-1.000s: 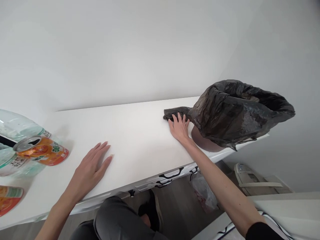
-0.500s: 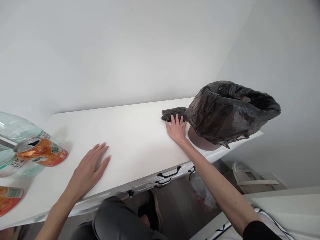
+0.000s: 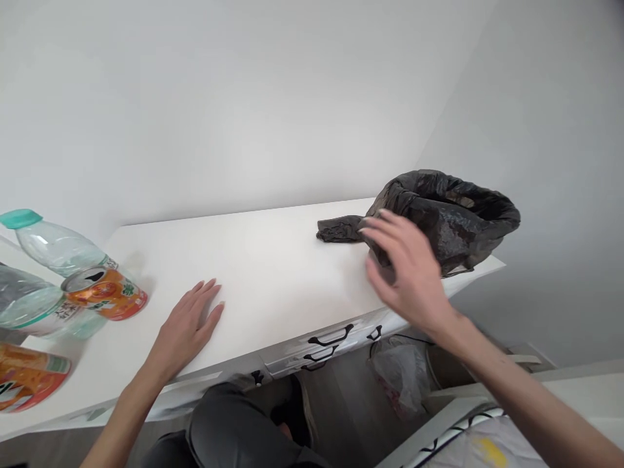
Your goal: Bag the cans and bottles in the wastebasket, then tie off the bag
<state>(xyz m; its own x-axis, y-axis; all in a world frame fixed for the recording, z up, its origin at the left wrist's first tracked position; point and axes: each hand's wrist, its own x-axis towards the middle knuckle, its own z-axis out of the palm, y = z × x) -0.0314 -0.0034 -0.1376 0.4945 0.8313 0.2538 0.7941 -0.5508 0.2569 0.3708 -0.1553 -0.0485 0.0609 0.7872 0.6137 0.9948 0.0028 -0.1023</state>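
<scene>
My left hand (image 3: 188,325) rests flat on the white cabinet top (image 3: 273,273), fingers spread and holding nothing. Raised above the right part of the top, my right hand (image 3: 407,273) has its fingers apart and overlaps the view of a black plastic bag (image 3: 463,227). That bag stands open-mouthed at the right end, apparently lining a bin that my hand and the bag hide. A crumpled strip of black plastic (image 3: 338,229) lies to its left. Nearest my left hand is an orange can (image 3: 107,292) with an opened top.
Clear plastic bottles, one with a teal cap (image 3: 22,218), and a second orange can (image 3: 34,377) are at the left. Black-handled drawers (image 3: 331,336) line the cabinet front. A filled translucent bag (image 3: 402,377) is on the floor.
My right hand has lifted off the strip of black plastic and moved right and nearer, in front of the black bag. My left hand still lies on the top. The view has shifted slightly.
</scene>
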